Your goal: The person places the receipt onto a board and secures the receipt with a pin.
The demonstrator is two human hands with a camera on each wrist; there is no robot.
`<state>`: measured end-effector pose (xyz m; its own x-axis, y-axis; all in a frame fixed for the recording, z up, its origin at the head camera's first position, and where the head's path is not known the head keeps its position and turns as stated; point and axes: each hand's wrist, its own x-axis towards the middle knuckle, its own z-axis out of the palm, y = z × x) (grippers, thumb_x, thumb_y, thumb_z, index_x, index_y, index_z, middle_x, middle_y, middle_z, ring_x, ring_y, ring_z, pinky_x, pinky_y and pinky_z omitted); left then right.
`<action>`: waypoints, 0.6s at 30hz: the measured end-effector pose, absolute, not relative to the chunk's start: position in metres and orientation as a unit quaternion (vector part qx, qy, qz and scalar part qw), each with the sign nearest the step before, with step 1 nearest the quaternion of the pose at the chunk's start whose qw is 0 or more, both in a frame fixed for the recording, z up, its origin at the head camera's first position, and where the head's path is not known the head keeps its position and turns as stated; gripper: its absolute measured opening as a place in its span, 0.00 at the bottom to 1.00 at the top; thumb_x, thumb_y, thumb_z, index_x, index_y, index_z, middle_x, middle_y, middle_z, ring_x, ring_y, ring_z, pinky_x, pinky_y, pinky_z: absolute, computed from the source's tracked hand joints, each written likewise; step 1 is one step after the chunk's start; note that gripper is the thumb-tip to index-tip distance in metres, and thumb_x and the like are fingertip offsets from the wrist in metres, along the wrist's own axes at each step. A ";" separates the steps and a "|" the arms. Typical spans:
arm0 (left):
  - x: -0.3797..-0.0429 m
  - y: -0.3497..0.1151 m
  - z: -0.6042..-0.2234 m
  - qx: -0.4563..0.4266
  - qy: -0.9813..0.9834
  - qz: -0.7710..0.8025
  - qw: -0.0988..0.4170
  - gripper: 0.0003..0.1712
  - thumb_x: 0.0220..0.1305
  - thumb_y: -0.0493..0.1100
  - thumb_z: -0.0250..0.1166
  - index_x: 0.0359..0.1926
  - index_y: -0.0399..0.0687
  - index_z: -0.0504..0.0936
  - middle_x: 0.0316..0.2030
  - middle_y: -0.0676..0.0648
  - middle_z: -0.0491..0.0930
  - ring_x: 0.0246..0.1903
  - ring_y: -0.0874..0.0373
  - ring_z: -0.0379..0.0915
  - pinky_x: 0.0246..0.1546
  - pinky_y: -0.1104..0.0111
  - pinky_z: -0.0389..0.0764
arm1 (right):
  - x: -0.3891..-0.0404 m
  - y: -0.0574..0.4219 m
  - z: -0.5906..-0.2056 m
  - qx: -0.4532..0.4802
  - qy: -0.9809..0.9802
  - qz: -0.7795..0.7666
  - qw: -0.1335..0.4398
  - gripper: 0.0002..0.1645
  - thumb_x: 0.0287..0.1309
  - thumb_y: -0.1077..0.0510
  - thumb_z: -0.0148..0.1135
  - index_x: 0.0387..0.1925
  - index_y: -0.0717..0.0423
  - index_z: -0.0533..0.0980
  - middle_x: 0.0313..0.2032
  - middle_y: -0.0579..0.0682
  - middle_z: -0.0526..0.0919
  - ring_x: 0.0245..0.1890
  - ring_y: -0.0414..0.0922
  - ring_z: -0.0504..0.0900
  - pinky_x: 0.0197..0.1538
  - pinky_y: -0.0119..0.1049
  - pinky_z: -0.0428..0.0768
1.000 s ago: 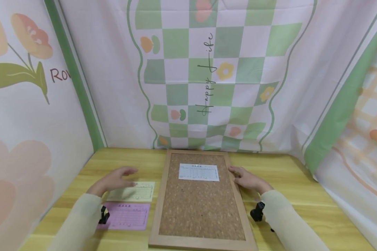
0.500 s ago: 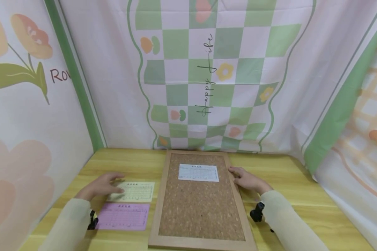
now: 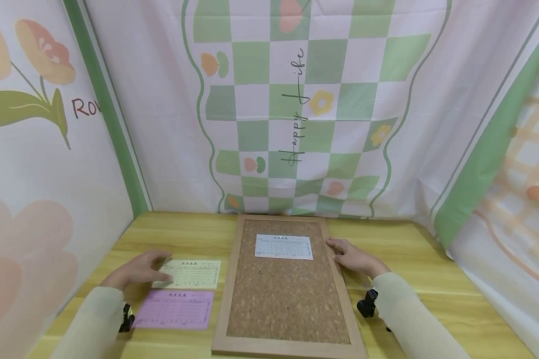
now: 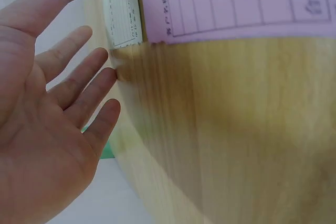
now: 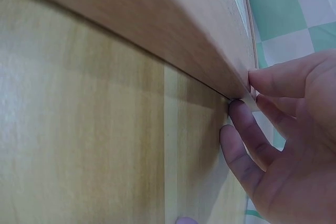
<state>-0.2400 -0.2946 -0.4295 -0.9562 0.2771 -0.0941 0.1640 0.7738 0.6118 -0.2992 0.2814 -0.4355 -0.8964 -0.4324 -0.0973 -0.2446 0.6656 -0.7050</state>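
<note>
The left hand (image 3: 136, 269) is open, fingers parted, at the outer end of a flat, pale yellow paper form (image 3: 195, 274); whether they touch I can't tell. A pinkish-purple, rectangular paper form (image 3: 179, 310) lies just nearer the body. Between the hands, the speckled brown corkboard (image 3: 287, 301) has a smooth wooden frame, its side pinched by the right hand (image 3: 352, 257); a white printed slip (image 3: 284, 247) lies on the cork beside that hand.
</note>
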 end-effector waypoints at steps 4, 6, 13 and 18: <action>-0.239 -0.296 -0.429 0.117 0.937 0.312 0.100 0.48 0.54 0.51 0.76 0.68 0.29 0.67 0.67 0.23 0.61 0.66 0.23 0.54 0.63 0.32 0.55 | -0.299 0.282 -0.437 -0.192 0.904 -0.361 0.124 0.34 0.70 0.67 0.48 0.72 0.75 0.54 0.70 0.78 0.48 0.69 0.75 0.48 0.67 0.66 0.56; -0.239 -0.297 -0.429 0.118 0.939 0.306 0.102 0.47 0.55 0.51 0.76 0.67 0.29 0.67 0.66 0.22 0.60 0.66 0.23 0.53 0.63 0.32 0.55 | -0.300 0.283 -0.438 -0.198 0.905 -0.357 0.123 0.34 0.70 0.66 0.48 0.72 0.75 0.53 0.70 0.79 0.48 0.69 0.75 0.47 0.67 0.67 0.57; -0.240 -0.296 -0.432 0.093 0.942 0.304 0.107 0.48 0.55 0.52 0.76 0.68 0.30 0.67 0.66 0.22 0.59 0.65 0.23 0.53 0.63 0.33 0.54 | -0.300 0.283 -0.436 -0.198 0.893 -0.374 0.150 0.33 0.74 0.66 0.44 0.74 0.74 0.49 0.71 0.78 0.43 0.69 0.76 0.48 0.66 0.66 0.59; -0.242 -0.296 -0.435 0.073 0.941 0.311 0.107 0.47 0.55 0.50 0.76 0.68 0.31 0.68 0.66 0.23 0.59 0.65 0.24 0.54 0.64 0.34 0.54 | -0.299 0.281 -0.435 -0.199 0.896 -0.367 0.150 0.33 0.74 0.65 0.44 0.74 0.74 0.49 0.71 0.78 0.44 0.69 0.76 0.47 0.65 0.67 0.59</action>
<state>-0.2415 -0.2958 -0.4350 -0.9662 0.2048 -0.1565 0.0712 0.7955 0.6017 -0.2991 0.2814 -0.4354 -0.8754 -0.4675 -0.1233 -0.2467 0.6512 -0.7176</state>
